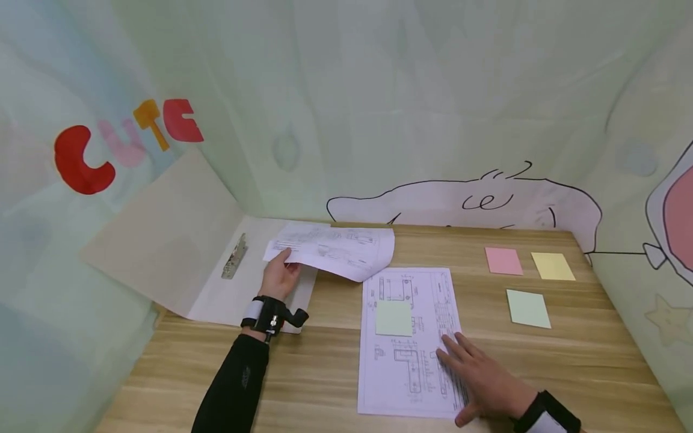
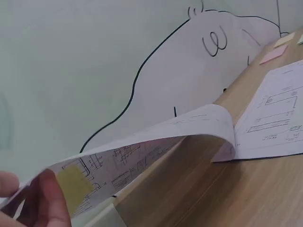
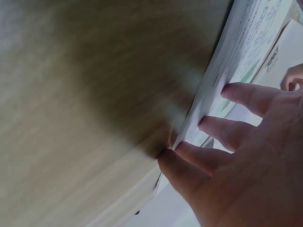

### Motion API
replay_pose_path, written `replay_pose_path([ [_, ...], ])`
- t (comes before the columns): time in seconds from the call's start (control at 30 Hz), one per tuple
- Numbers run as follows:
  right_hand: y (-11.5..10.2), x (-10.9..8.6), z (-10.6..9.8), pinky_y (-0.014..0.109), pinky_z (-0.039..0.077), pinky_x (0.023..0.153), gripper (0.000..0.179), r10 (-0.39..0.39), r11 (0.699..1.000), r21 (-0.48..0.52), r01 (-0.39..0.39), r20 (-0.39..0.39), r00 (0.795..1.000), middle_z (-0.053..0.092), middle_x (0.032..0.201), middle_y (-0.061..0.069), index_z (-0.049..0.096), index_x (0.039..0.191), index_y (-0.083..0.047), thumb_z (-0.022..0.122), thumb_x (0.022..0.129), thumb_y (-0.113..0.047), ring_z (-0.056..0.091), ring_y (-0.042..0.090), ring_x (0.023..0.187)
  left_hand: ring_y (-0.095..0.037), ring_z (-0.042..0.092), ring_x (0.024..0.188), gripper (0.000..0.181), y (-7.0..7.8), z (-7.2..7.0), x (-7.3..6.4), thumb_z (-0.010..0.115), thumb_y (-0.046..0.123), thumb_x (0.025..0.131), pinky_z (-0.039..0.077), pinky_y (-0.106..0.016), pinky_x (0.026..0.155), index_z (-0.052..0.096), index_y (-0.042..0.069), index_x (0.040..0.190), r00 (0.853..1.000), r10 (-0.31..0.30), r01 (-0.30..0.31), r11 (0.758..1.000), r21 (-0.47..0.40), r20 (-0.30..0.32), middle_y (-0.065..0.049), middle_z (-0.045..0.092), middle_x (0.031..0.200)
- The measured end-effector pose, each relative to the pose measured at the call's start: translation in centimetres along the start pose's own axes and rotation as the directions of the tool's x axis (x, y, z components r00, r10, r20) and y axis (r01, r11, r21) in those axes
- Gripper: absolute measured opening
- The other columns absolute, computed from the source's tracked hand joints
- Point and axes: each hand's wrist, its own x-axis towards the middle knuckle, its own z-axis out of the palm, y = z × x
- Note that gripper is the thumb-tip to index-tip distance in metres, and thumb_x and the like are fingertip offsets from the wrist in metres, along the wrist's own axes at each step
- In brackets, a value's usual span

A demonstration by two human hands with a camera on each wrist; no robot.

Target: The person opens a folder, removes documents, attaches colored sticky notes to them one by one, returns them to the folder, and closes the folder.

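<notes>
My left hand (image 1: 280, 276) pinches the left edge of a printed drawing sheet (image 1: 338, 245), between thumb and fingers in the left wrist view. That sheet bends, its far end drooping against another drawing sheet (image 1: 379, 373) flat on the table. A yellow sticky note (image 2: 74, 187) shows on the lifted sheet's underside. A pale green sticky note (image 1: 393, 317) sits on the flat sheet. With fingers spread, my right hand (image 1: 484, 379) rests on the flat sheet's right edge. Beneath the left hand lies an open white folder (image 1: 216, 304) with a metal clip (image 1: 235, 257).
Pink (image 1: 504, 261), yellow (image 1: 553, 266) and light green (image 1: 529, 308) sticky notes lie on the wooden table (image 1: 319, 385) at the right. The folder's cover (image 1: 168, 234) leans up against the left cloth wall. Printed cloth (image 1: 379, 108) hangs behind the table.
</notes>
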Motion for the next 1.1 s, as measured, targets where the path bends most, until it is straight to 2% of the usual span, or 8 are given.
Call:
replay_pose_path([
  [0.13,0.2,0.0,0.1,0.063,0.019,0.103,0.116,0.002,1.000,0.002,-0.002,-0.009,1.000,0.022,0.153,0.016,0.038,0.144,-0.008,0.070,0.054,-0.073,0.008,0.049,0.137,-0.013,0.057,0.094,0.028,-0.9,1.0,-2.0,0.042,0.005,0.100,0.044,-0.028,0.083,0.043,0.009,0.127,0.993,0.066,-0.082,0.980,0.181,0.093,-0.003,0.059,0.106],
  [0.27,0.3,0.0,0.2,0.063,0.019,0.103,0.115,-0.003,1.000,-0.017,0.003,-0.017,1.000,0.023,0.153,0.016,0.039,0.144,-0.008,0.068,0.055,-0.074,0.008,0.050,0.137,-0.012,0.060,0.092,0.030,-1.5,1.4,-3.9,0.046,0.004,0.099,0.045,-0.025,0.078,0.046,0.010,0.128,0.979,0.102,-0.148,0.948,0.281,0.174,0.000,0.065,0.100],
  [0.43,0.3,-0.2,0.4,0.065,0.022,0.101,0.113,0.001,0.999,-0.040,-0.002,-0.025,1.000,0.025,0.152,0.018,0.040,0.144,-0.008,0.067,0.056,-0.074,0.010,0.052,0.135,-0.010,0.059,0.087,0.033,-2.2,1.6,-5.2,0.050,0.004,0.097,0.044,-0.025,0.076,0.047,0.002,0.129,0.965,0.113,-0.213,0.868,0.449,0.238,0.002,0.063,0.098],
  [0.57,0.2,-0.5,0.4,0.066,0.022,0.100,0.112,0.009,0.999,-0.043,-0.011,-0.033,0.999,0.025,0.152,0.017,0.040,0.144,-0.009,0.067,0.057,-0.074,0.010,0.053,0.135,-0.010,0.062,0.089,0.036,-2.7,1.7,-6.1,0.052,0.007,0.096,0.048,-0.027,0.079,0.048,-0.003,0.131,0.948,0.119,-0.280,0.755,0.592,0.297,-0.003,0.064,0.105],
  [0.77,0.3,-0.4,0.5,0.065,0.022,0.101,0.109,-0.004,0.997,-0.076,-0.001,-0.060,0.998,0.027,0.151,0.019,0.040,0.143,-0.008,0.064,0.060,-0.074,0.012,0.055,0.133,-0.012,0.062,0.091,0.032,-3.4,2.1,-7.3,0.057,0.013,0.095,0.048,-0.032,0.081,0.058,-0.001,0.123,0.915,0.105,-0.375,0.579,0.724,0.390,-0.011,0.066,0.111],
  [0.93,0.2,-0.3,0.5,0.065,0.023,0.100,0.109,0.007,0.997,-0.076,-0.011,-0.064,0.998,0.027,0.150,0.021,0.041,0.142,-0.005,0.062,0.060,-0.074,0.013,0.056,0.133,-0.017,0.063,0.093,0.028,-4.4,2.4,-8.0,0.060,0.015,0.094,0.048,-0.034,0.081,0.063,-0.001,0.116,0.884,0.041,-0.430,0.462,0.776,0.465,-0.013,0.068,0.108],
  [1.03,0.1,-0.3,0.3,0.065,0.023,0.100,0.110,0.012,0.998,-0.068,-0.016,-0.059,0.998,0.027,0.149,0.023,0.041,0.141,-0.003,0.063,0.060,-0.074,0.015,0.055,0.133,-0.021,0.063,0.100,0.030,-5.2,2.6,-8.5,0.058,0.016,0.095,0.048,-0.035,0.084,0.063,0.000,0.119,0.837,-0.024,-0.495,0.395,0.774,0.547,-0.013,0.066,0.112],
  [1.1,0.0,-0.3,0.2,0.064,0.024,0.100,0.110,0.013,0.997,-0.074,-0.017,-0.058,0.998,0.027,0.149,0.025,0.042,0.141,-0.001,0.062,0.060,-0.074,0.016,0.055,0.133,-0.022,0.062,0.103,0.031,-5.8,2.7,-8.9,0.055,0.017,0.096,0.048,-0.034,0.084,0.062,0.000,0.121,0.793,-0.069,-0.552,0.340,0.761,0.605,-0.013,0.065,0.114],
])
